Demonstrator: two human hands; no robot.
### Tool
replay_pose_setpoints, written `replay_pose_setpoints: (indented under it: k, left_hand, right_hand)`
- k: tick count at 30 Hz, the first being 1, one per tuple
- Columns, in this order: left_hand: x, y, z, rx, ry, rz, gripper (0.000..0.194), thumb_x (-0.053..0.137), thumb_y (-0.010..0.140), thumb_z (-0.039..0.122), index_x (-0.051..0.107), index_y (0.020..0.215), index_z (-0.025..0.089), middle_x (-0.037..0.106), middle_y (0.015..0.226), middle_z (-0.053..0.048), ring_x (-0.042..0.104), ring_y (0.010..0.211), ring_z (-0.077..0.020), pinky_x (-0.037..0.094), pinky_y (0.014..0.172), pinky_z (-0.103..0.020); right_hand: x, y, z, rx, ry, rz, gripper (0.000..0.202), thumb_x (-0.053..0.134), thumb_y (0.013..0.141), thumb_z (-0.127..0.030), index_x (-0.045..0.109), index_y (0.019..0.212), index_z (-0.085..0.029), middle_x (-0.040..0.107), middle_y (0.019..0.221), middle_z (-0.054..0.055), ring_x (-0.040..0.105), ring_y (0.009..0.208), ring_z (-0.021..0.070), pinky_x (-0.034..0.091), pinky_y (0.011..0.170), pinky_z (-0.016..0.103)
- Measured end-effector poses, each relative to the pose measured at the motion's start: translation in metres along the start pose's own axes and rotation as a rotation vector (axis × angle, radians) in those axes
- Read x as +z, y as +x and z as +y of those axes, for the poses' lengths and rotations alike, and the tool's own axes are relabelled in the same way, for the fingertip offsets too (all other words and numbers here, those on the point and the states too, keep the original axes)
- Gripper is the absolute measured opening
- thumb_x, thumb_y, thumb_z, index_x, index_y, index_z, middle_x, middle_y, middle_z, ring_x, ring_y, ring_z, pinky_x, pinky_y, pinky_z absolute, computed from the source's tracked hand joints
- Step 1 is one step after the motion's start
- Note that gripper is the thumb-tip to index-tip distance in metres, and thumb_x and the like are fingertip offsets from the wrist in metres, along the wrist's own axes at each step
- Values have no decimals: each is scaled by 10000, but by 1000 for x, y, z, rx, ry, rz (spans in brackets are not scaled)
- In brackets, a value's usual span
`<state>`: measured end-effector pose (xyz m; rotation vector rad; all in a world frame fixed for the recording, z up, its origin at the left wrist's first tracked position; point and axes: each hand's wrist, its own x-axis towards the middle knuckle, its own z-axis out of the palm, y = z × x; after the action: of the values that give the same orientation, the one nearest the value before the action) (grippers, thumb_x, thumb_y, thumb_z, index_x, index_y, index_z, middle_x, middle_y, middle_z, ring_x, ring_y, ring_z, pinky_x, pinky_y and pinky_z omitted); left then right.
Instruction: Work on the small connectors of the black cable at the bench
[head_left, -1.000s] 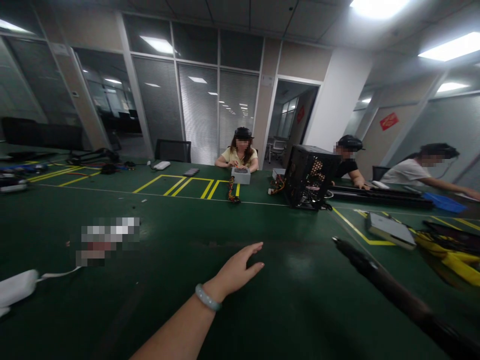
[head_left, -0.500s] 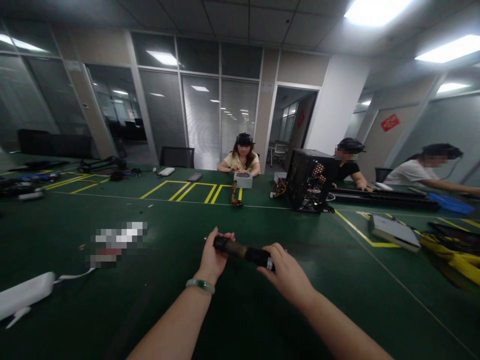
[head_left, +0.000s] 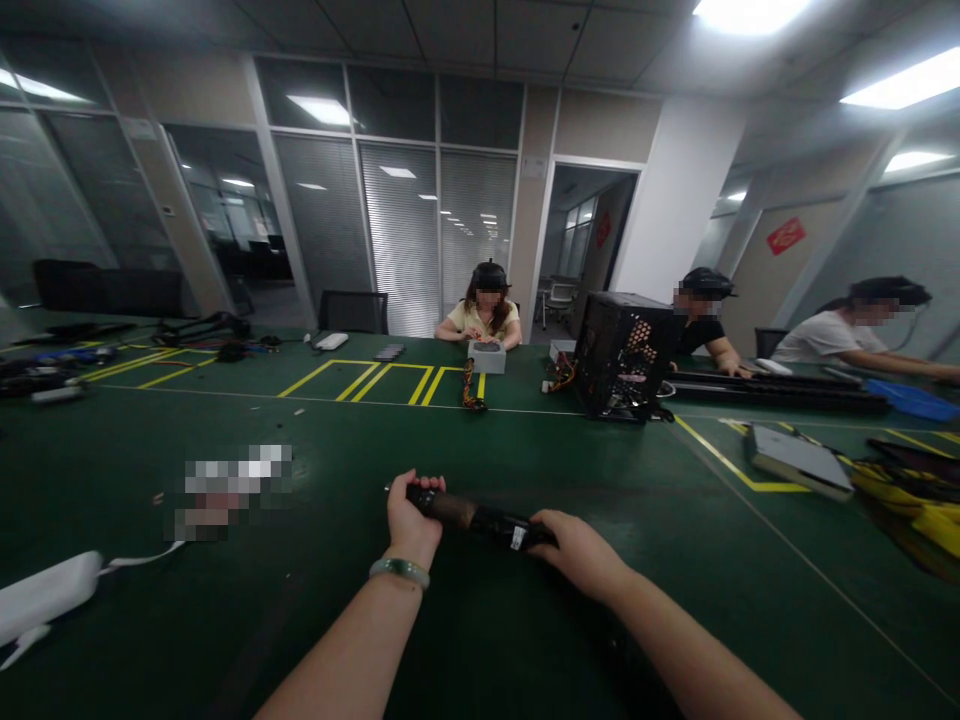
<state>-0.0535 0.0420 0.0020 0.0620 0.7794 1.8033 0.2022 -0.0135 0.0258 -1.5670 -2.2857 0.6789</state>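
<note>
A dark, rod-shaped tool [head_left: 493, 524] with a brownish middle band and a small white label lies across both my hands, above the green table. A slim metal tip pokes out at its left end. My left hand [head_left: 414, 520], with a green bangle at the wrist, is closed round that left end. At the other end, my right hand [head_left: 574, 548] grips the tool from above, its fingertips partly hidden. The exact kind of tool cannot be made out.
Across the green table [head_left: 360, 440], a person [head_left: 487, 310] handles a grey power supply [head_left: 487, 357]. A black computer case [head_left: 622, 355] stands right of centre. Two people sit beyond it. A flat silver box [head_left: 799, 460] lies right, a white power strip [head_left: 52, 595] left.
The tool and my left hand have shifted slightly left and down. My right hand has slid toward the tool's right end, uncovering the white label.
</note>
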Motion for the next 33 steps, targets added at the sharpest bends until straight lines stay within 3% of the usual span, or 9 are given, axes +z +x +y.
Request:
replay_pose_setpoints:
  k: [3, 7, 11, 15, 22, 27, 33]
  left_hand:
    - [-2, 3, -3, -11, -7, 13, 135, 577, 865, 201, 468, 787, 192, 523, 682, 26, 581, 598, -115, 587, 706, -320]
    - [-5, 10, -5, 15, 7, 50, 128, 586, 902, 238, 475, 861, 191, 566, 769, 8, 616, 655, -115, 595, 722, -306]
    - [-9, 21, -8, 114, 65, 98, 158, 631, 896, 244, 487, 945, 200, 583, 836, 15, 632, 701, -96, 588, 738, -277]
    - [-14, 35, -12, 204, 188, 138, 212, 678, 860, 258, 507, 972, 205, 591, 857, 16, 641, 725, -105, 579, 724, -288]
    - [-26, 54, -11, 294, 542, 152, 232, 685, 821, 250, 582, 1013, 167, 646, 848, -34, 648, 750, -151, 541, 713, -310]
    - [-33, 59, 2, 378, 869, 112, 384, 708, 759, 428, 622, 1021, 161, 648, 927, -56, 625, 831, -193, 494, 734, -323]
    - [-33, 57, 20, 381, 1281, 3, 381, 667, 721, 523, 664, 836, 160, 647, 807, -53, 588, 730, -220, 413, 620, -295]
  right_hand:
    - [-7, 4, 10, 1, 103, -33, 235, 624, 852, -318, 660, 1076, -257, 684, 1034, 3, 628, 945, 202, 450, 783, 283]
    - [-3, 14, 18, 6, 150, 34, 221, 656, 833, -325, 682, 1041, -257, 685, 1006, -8, 617, 935, 192, 427, 776, 271]
    - [6, 21, 23, 90, 210, 99, 231, 711, 788, -351, 668, 981, -230, 677, 911, -9, 615, 846, 176, 426, 699, 251]
    - [8, 20, 30, 42, 269, 164, 188, 738, 766, -282, 668, 930, -224, 663, 918, -17, 604, 858, 160, 440, 733, 243]
    - [7, 24, 32, -11, 247, 276, 97, 696, 815, -256, 713, 906, -227, 644, 971, 1, 605, 896, 164, 459, 794, 263]
    - [7, 30, 40, -8, 241, 320, 92, 696, 816, -239, 715, 905, -226, 642, 957, -2, 606, 889, 162, 459, 793, 265]
    - [3, 27, 52, 34, 221, 333, 101, 687, 824, -251, 709, 921, -234, 632, 979, -6, 595, 911, 163, 450, 801, 274]
